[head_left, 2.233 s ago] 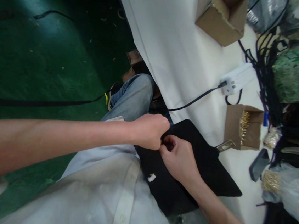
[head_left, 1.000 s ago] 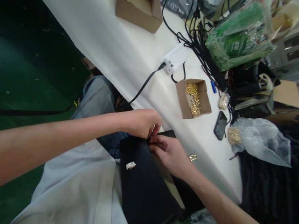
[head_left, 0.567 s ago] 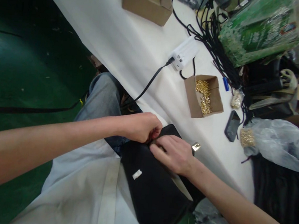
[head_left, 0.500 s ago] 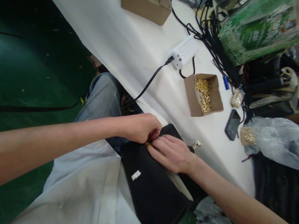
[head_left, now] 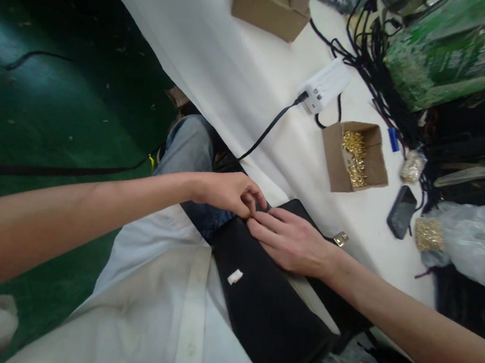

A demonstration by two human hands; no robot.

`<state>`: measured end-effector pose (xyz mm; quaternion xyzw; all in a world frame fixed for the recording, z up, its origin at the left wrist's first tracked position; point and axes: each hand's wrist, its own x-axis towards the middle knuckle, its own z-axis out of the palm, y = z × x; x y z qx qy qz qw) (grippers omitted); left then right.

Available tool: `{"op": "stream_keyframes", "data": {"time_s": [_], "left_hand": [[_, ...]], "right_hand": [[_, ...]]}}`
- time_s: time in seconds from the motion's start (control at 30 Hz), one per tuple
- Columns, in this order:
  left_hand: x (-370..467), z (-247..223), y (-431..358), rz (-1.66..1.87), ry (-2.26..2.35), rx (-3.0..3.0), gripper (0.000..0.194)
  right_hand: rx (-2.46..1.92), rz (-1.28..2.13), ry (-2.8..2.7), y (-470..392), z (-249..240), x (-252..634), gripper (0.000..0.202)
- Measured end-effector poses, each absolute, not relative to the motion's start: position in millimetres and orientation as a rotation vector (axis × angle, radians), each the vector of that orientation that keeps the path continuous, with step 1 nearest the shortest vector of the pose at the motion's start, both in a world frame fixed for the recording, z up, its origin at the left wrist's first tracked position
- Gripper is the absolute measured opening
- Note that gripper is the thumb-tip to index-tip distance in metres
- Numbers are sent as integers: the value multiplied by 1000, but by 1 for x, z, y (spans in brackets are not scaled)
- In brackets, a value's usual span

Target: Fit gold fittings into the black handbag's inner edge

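A black bag [head_left: 271, 317] lies across my lap, with a small white tag [head_left: 235, 276] on its near panel and a pale gap along its opening. My left hand [head_left: 241, 196] is at the bag's far edge, thumb and fingers bent together in a pinch; what lies between the fingertips is too small to make out. My right hand [head_left: 290, 241] lies over the bag's opening, its fingers gripping the edge close to the left fingertips. A gold-coloured metal clasp [head_left: 341, 238] sticks out beyond the right wrist.
On the white-covered table [head_left: 252, 84] stand a small carton of gold-coloured metal pieces [head_left: 330, 162] and another cardboard box [head_left: 264, 10]. A white power box [head_left: 327, 86] has a black cable [head_left: 269, 129] running off the edge. A phone [head_left: 402, 211] and plastic bags [head_left: 474, 240] lie to the right.
My left fingers have loosened from a tight curl and spread somewhat at the bag's edge. My right hand keeps its place on the bag. The whole view has shifted, moving the scene rightward.
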<state>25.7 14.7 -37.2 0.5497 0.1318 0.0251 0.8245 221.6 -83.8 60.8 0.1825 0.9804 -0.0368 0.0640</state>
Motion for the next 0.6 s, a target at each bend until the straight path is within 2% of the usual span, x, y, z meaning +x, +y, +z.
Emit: {"op": "stream_keyframes", "data": {"time_s": [0.1,0.27,0.37,0.47,0.6], "left_hand": [[13,-31,22,61,229,1013,63],[15,-21,28,209,112,822,67],[21,-14,24,329,56,725,66],[13,0,19,330,40,646,55],[-17,25,15,342,330,680,59]], "right_hand": [[517,63,2930,-76,79,216,28],[441,247,2870,-53,114,202,25],[461,237,2812,-47,132,196,25],[522,158,2724,-57,140,200,26],[619,6,2637,-82,139,220,27]]}}
